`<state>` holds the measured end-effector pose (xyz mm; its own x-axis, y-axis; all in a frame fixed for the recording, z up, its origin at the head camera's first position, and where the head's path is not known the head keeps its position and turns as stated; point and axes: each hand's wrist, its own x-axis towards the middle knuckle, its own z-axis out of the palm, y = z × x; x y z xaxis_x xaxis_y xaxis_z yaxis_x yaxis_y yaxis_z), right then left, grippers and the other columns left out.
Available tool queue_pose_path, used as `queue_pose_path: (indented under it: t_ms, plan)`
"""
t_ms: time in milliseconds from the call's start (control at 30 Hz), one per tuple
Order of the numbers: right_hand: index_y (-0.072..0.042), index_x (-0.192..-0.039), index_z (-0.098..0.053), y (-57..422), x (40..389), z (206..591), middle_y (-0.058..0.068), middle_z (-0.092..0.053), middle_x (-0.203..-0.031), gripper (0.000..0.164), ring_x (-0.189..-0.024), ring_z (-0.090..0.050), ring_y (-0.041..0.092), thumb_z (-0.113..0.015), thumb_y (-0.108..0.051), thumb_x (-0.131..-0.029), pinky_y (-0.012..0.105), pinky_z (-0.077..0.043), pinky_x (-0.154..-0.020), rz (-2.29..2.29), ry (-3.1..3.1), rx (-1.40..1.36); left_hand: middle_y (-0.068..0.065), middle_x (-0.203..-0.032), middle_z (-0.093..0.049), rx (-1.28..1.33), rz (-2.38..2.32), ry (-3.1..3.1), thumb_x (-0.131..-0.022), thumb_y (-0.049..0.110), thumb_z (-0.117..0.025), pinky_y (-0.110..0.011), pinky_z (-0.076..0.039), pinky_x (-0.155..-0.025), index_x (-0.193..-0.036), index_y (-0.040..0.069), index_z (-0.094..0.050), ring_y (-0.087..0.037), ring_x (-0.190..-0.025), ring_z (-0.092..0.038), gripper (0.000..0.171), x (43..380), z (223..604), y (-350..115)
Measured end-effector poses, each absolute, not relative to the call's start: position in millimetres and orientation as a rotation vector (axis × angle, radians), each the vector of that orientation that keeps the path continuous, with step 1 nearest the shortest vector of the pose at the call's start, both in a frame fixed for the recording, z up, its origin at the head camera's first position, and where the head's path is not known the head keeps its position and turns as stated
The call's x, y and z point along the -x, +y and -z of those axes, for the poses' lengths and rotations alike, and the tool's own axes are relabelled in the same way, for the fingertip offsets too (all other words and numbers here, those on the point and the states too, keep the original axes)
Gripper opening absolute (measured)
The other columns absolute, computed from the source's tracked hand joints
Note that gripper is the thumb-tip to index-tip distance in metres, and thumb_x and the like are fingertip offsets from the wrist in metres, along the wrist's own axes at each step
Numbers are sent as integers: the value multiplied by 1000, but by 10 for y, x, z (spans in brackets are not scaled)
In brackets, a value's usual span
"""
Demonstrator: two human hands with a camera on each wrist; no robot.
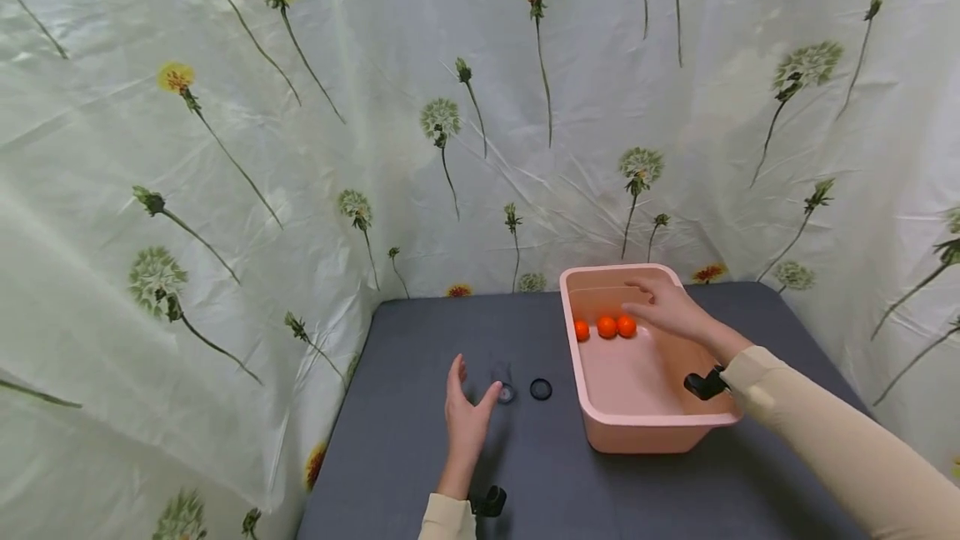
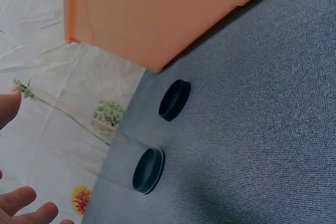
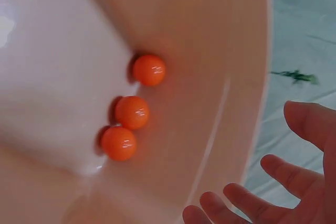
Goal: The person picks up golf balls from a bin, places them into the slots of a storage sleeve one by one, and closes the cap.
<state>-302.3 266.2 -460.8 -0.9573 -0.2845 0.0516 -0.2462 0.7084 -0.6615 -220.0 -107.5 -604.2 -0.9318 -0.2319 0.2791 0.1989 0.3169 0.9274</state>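
My left hand (image 1: pixel 467 419) is by a clear see-through cylinder (image 1: pixel 504 382) that stands on the table on a black base (image 2: pixel 148 170). Its thumb and fingers are spread apart with nothing held. Just right of the cylinder lies a black round cap (image 1: pixel 541 389), hollow side showing. Over the far part of a pink plastic bin (image 1: pixel 660 420), my right hand (image 1: pixel 667 309) hovers with its fingers loosely extended. Three orange balls (image 3: pixel 132 112) rest on the bin floor along its far wall, apart from that hand.
A dark grey cloth-covered table (image 1: pixel 420 390) carries the bin at its right side. Behind and to the sides hangs a pale curtain (image 1: pixel 390 148) printed with dandelions. The bin's near wall stands to the right of the cap.
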Motion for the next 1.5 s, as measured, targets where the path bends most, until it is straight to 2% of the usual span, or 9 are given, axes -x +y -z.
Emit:
queue_pose_path:
  t_ms: [167, 300, 533, 700, 967, 1100, 1233, 1333, 1500]
  plan:
    - [11, -144, -44, 2615, 3215, 4797, 34, -45, -144, 65, -126, -48, 50, -64, -31, -99, 63, -41, -101, 971, 2853, 422, -4, -152, -44, -55, 1666, -2198, -84, 35, -84, -58, -38, -106, -155, 23, -36, -28, -139, -41, 86, 2269, 6089, -1044]
    - [12, -144, -43, 2613, 3331, 4905, 33, -45, -144, 64, -127, -48, 47, -63, -28, -99, 61, -40, -104, 926, 2832, 370, -6, -152, -44, -32, 1676, -2220, -83, 33, -84, -57, -39, -107, -155, 27, -35, -28, -139, -41, 87, 2330, 6121, -994]
    - [14, -148, -34, 2636, 3430, 5139, 35, -36, -150, 63, -129, -43, 48, -59, -19, -100, 60, -38, -106, 992, 2697, 224, -13, -152, -44, -31, 1698, -2251, -84, 37, -83, -57, -38, -107, -155, 23, -36, -32, -139, -41, 87, 2356, 6164, -942]
    - [13, -151, -27, 2577, 3454, 5241, 35, -31, -153, 67, -128, -42, 46, -57, -17, -100, 59, -36, -108, 1026, 2568, 182, -12, -149, -47, -50, 1694, -2270, -85, 31, -83, -60, -38, -104, -153, 23, -38, -33, -137, -42, 82, 2365, 6178, -955]
    - [11, -151, -30, 2534, 3468, 5400, 34, -36, -150, 70, -127, -40, 45, -64, -18, -97, 64, -26, -112, 1018, 2481, 56, -11, -142, -55, -28, 1671, -2317, -88, 19, -80, -59, -43, -100, -146, 16, -49, -32, -132, -49, 65, 2389, 6206, -961]
    - [11, -146, -40, 2526, 3464, 5423, 30, -49, -137, 63, -112, -49, 41, -66, -14, -94, 59, -37, -103, 965, 2534, 85, -10, -134, -61, -8, 1645, -2355, -88, 14, -79, -56, -46, -97, -139, 11, -56, -31, -126, -55, 57, 2394, 6220, -953]
    - [8, -134, -55, 2520, 3484, 5430, 21, -62, -111, 51, -93, -55, 34, -68, -7, -88, 47, -48, -86, 861, 2631, 111, -9, -128, -64, 40, 1627, -2371, -88, 15, -79, -55, -50, -92, -135, 8, -59, -31, -121, -58, 51, 2387, 6209, -939]
    - [5, -127, -61, 2515, 3523, 5459, 15, -63, -100, 44, -88, -56, 31, -67, -2, -85, 38, -49, -77, 805, 2672, 114, -9, -125, -65, 63, 1606, -2385, -88, 17, -80, -55, -51, -91, -131, 10, -61, -32, -119, -60, 48, 2384, 6208, -930]
    - [3, -124, -63, 2517, 3563, 5498, 14, -59, -90, 41, -78, -55, 29, -66, 2, -83, 30, -45, -57, 800, 2650, 16, -8, -120, -67, 61, 1636, -2377, -86, 15, -81, -53, -51, -93, -125, 12, -61, -30, -115, -62, 44, 2385, 6212, -908]
